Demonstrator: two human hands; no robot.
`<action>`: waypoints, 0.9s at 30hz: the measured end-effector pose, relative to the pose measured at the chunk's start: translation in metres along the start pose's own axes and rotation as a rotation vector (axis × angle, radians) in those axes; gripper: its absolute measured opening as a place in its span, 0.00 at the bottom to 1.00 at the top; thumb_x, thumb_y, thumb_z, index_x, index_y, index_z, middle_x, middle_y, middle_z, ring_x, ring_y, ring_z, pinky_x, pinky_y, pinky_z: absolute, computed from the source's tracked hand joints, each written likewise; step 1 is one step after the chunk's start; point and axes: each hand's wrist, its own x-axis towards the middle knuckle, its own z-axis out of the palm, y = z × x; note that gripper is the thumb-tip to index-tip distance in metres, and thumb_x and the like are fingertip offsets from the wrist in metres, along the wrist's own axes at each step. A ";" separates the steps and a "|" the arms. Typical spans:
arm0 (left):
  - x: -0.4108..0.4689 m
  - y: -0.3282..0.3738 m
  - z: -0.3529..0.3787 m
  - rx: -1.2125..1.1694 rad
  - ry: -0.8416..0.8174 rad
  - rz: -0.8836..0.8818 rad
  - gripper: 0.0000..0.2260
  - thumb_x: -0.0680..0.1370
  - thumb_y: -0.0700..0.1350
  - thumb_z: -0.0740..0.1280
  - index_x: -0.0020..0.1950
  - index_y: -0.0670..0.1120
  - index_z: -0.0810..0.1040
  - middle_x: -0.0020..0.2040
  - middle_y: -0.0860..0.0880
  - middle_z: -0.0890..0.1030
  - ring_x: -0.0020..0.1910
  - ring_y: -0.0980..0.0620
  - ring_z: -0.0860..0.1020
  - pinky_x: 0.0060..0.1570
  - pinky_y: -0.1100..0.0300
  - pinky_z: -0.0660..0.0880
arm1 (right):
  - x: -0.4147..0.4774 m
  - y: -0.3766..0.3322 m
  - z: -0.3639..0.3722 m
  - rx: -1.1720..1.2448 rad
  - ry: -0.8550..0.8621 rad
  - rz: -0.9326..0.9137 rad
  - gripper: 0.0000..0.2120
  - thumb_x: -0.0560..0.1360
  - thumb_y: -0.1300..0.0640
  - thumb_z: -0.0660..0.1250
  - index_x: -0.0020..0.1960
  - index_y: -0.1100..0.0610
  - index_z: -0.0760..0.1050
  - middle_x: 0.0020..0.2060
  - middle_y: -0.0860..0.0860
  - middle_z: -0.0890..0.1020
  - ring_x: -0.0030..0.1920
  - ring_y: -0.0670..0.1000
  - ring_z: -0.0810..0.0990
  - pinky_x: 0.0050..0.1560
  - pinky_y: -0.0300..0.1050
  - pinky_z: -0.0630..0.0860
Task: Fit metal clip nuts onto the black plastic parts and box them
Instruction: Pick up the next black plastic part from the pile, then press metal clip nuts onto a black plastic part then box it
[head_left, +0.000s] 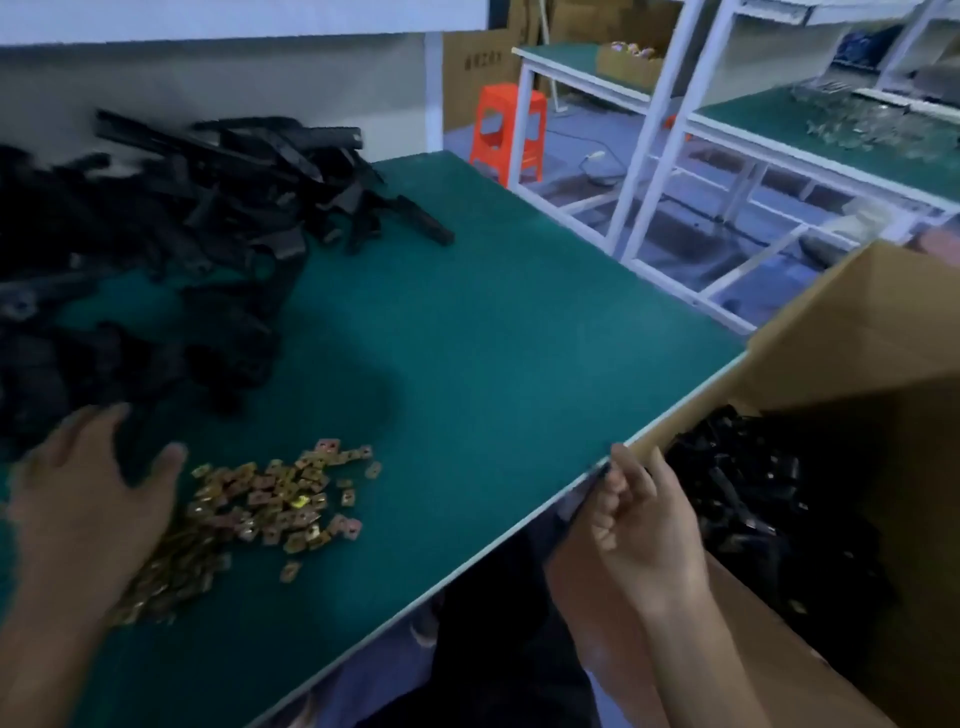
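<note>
Beyond the green table (493, 322), at twelve o'clock, an orange stool (506, 130) stood on the floor, with white-framed benches (779, 119) at two o'clock. A loose heap of black plastic parts (218, 192) filled the table at ten o'clock, and a scatter of brass-coloured clip nuts (270, 504) lay at seven o'clock. The cardboard box (857, 332) sat off the table edge at four o'clock, with finished parts (737, 488) piled inside.

The left hand (98, 504) hovered at eight o'clock, fingers spread and holding nothing, partly covering the nuts and just short of the heap. The right hand (644, 530), at five o'clock by the box rim, had its fingers curled; blur hid whether it held anything.
</note>
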 end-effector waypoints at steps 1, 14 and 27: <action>0.003 0.002 -0.007 0.124 -0.060 -0.022 0.28 0.78 0.58 0.67 0.75 0.48 0.66 0.72 0.39 0.72 0.70 0.35 0.69 0.70 0.40 0.68 | -0.002 0.011 0.013 -0.045 -0.053 -0.008 0.16 0.73 0.42 0.69 0.51 0.53 0.83 0.32 0.48 0.75 0.28 0.45 0.71 0.26 0.36 0.69; 0.001 0.032 -0.048 -0.067 0.182 -0.041 0.10 0.83 0.44 0.64 0.63 0.44 0.75 0.54 0.47 0.78 0.45 0.53 0.77 0.40 0.61 0.71 | -0.054 0.075 0.107 -0.779 -0.512 -0.191 0.07 0.73 0.50 0.69 0.49 0.46 0.85 0.35 0.53 0.83 0.32 0.48 0.77 0.27 0.41 0.75; -0.117 0.102 -0.025 -0.354 -0.045 0.302 0.13 0.69 0.54 0.66 0.52 0.57 0.80 0.52 0.55 0.83 0.56 0.50 0.80 0.60 0.57 0.75 | -0.072 0.118 0.142 -0.120 -0.590 0.607 0.25 0.77 0.40 0.59 0.65 0.53 0.81 0.66 0.56 0.81 0.67 0.57 0.79 0.69 0.55 0.73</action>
